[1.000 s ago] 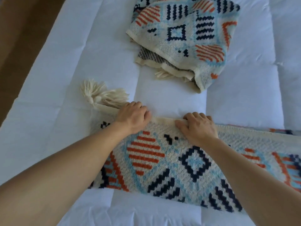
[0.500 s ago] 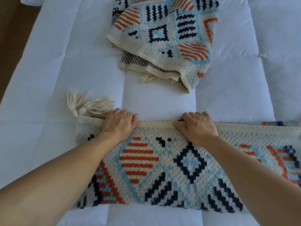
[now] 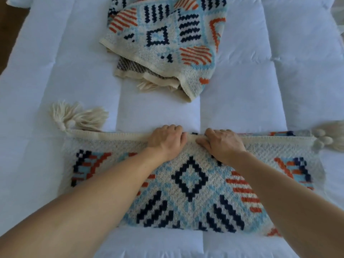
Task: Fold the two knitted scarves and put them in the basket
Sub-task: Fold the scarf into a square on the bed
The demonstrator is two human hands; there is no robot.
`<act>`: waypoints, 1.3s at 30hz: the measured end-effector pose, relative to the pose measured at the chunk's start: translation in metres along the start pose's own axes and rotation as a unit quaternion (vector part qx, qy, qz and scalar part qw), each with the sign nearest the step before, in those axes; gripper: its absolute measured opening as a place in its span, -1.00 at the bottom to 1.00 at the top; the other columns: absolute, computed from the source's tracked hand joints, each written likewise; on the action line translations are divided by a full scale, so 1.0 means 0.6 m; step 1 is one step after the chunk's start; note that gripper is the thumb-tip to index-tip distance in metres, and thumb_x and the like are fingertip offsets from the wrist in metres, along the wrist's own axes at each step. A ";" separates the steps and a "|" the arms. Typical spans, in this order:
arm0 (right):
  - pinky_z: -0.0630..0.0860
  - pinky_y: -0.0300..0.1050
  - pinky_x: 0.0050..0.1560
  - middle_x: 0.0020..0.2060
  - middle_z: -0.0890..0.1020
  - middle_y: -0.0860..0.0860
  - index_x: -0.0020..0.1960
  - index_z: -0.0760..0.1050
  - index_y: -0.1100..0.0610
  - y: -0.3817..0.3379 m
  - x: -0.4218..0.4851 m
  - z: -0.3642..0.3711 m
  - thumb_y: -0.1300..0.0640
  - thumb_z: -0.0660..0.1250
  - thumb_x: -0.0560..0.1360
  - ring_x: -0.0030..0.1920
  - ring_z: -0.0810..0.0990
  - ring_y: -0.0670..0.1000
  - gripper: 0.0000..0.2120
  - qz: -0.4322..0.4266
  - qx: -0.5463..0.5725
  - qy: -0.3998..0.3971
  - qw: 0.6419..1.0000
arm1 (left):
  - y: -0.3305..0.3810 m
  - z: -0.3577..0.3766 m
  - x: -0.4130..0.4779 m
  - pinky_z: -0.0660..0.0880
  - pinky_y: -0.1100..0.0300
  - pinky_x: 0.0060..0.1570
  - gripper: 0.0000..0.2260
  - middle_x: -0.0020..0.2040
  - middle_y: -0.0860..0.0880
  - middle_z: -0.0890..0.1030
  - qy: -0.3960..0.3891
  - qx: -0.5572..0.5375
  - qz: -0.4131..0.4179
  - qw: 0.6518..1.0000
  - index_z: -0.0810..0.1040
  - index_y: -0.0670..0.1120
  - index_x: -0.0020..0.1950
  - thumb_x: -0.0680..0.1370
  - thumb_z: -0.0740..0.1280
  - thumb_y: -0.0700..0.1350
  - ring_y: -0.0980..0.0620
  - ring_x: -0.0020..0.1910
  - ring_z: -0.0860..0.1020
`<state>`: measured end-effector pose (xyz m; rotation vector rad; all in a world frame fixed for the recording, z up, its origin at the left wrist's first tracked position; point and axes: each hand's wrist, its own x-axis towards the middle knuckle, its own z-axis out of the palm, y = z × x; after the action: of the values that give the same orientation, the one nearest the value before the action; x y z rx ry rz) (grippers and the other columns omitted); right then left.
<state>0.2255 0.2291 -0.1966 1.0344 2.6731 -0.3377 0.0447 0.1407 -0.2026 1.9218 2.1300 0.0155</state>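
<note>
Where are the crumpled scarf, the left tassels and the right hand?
crumpled scarf point(image 3: 165, 45), head view, patterned top face
left tassels point(image 3: 78, 116), head view, cream yarn strands
right hand point(image 3: 223, 144), head view, back of the hand

Forearms point(image 3: 93, 192) bare up to frame edge; left grip point(image 3: 165, 140), right grip point(image 3: 223, 144) bare too (fine detail blurred).

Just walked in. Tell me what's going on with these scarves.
A person is folding one of two patterned scarves on a white quilt. The near scarf lies spread sideways, tassels at both ends. The left hand and right hand sit side by side at the middle of its far edge, gripping it. The other scarf lies in a loose heap farther back, untouched. No basket is in view.
</note>
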 end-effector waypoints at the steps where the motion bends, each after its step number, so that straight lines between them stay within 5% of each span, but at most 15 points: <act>1: 0.53 -0.04 -0.04 -0.34 0.53 -0.07 -0.02 0.35 0.05 0.006 -0.002 -0.002 -0.32 -0.16 0.57 -0.32 0.54 -0.03 -0.49 -0.003 -0.004 0.006 1.000 | 0.000 0.005 -0.001 0.42 0.09 -0.23 -0.59 -0.14 -0.04 0.54 0.006 0.015 -0.009 1.000 0.46 -0.10 0.04 0.67 -0.09 0.09 0.00 -0.22 0.46; 5: 0.52 -0.09 -0.13 -0.37 0.49 -0.09 -0.08 0.36 0.04 0.028 -0.010 -0.014 -0.32 -0.14 0.58 -0.35 0.52 -0.04 -0.49 -0.017 -0.021 0.036 0.999 | 0.002 0.011 -0.005 0.32 0.15 -0.32 -0.55 -0.30 0.03 0.48 0.012 0.048 -0.049 0.998 0.45 -0.05 -0.05 0.67 -0.15 0.13 0.02 -0.36 0.46; 8: 0.44 -0.06 0.01 -0.20 0.55 -0.04 0.03 0.46 0.06 0.035 -0.016 -0.009 -0.27 -0.06 0.62 -0.18 0.51 0.00 -0.52 -0.016 -0.033 0.081 0.996 | 0.015 0.009 -0.001 0.35 0.11 -0.25 -0.56 -0.24 0.00 0.50 0.012 0.074 -0.083 0.994 0.43 -0.07 -0.05 0.66 -0.15 0.12 0.01 -0.30 0.44; 10: 0.33 0.04 0.23 0.11 0.55 0.05 0.24 0.43 0.06 0.030 -0.035 -0.004 -0.22 0.00 0.62 0.10 0.48 0.07 -0.56 -0.005 -0.028 0.099 0.995 | 0.020 0.010 -0.015 0.41 0.05 -0.04 -0.59 -0.06 -0.06 0.54 0.043 0.070 -0.087 0.993 0.44 -0.10 0.03 0.65 -0.10 0.11 -0.03 -0.11 0.45; 13: -0.15 0.21 0.51 0.58 0.02 0.05 0.58 0.01 0.02 -0.007 -0.092 0.009 -0.27 -0.09 0.61 0.57 -0.04 0.12 -0.37 -0.035 0.026 0.084 0.996 | 0.030 0.011 -0.070 0.25 -0.16 0.38 -0.51 0.40 -0.17 0.41 0.106 0.029 -0.025 0.994 0.38 -0.15 0.38 0.60 0.01 0.12 -0.17 0.39 0.34; 16: -0.15 0.30 0.49 0.58 -0.06 0.05 0.59 -0.05 -0.02 -0.063 -0.138 0.039 -0.36 -0.14 0.58 0.57 -0.18 0.15 -0.31 -0.102 0.056 0.062 0.991 | 0.033 0.021 -0.144 0.01 -0.26 0.48 -0.41 0.59 -0.13 0.11 0.055 0.026 0.038 0.997 0.17 -0.06 0.56 0.59 0.00 0.18 -0.16 0.57 0.04; 22: -0.20 0.41 0.45 0.59 -0.16 0.00 0.58 -0.14 -0.15 -0.086 -0.123 0.106 -0.44 -0.11 0.52 0.56 -0.28 0.18 -0.27 -0.053 0.042 0.002 0.998 | -0.002 0.079 -0.183 -0.14 -0.41 0.40 -0.31 0.62 -0.08 -0.09 -0.069 0.096 -0.033 0.992 -0.05 0.11 0.60 0.53 -0.20 0.38 -0.21 0.57 -0.19; 31: -0.37 0.37 0.42 0.54 -0.36 -0.06 0.53 -0.34 -0.25 -0.086 -0.104 0.125 -0.48 -0.21 0.49 0.51 -0.43 0.13 -0.29 -0.027 0.010 -0.023 0.999 | -0.007 0.103 -0.168 -0.25 -0.40 0.40 -0.31 0.60 -0.09 -0.20 -0.063 0.107 -0.044 0.991 -0.19 0.16 0.58 0.51 -0.17 0.39 -0.24 0.55 -0.27; 39: -0.24 0.31 0.49 0.58 -0.19 0.05 0.57 -0.22 -0.18 -0.018 -0.164 0.105 -0.51 -0.18 0.48 0.56 -0.25 0.16 -0.23 0.020 -0.024 -0.009 0.999 | -0.137 0.071 -0.263 -0.16 -0.45 0.39 -0.34 0.61 -0.03 -0.19 -0.059 0.116 -0.148 0.980 -0.23 0.19 0.57 0.52 -0.26 0.41 -0.23 0.55 -0.23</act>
<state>0.2979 0.1406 -0.2236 1.0632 2.6285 -0.2720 -0.0136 -0.0306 -0.2289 1.6482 2.4001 -0.4126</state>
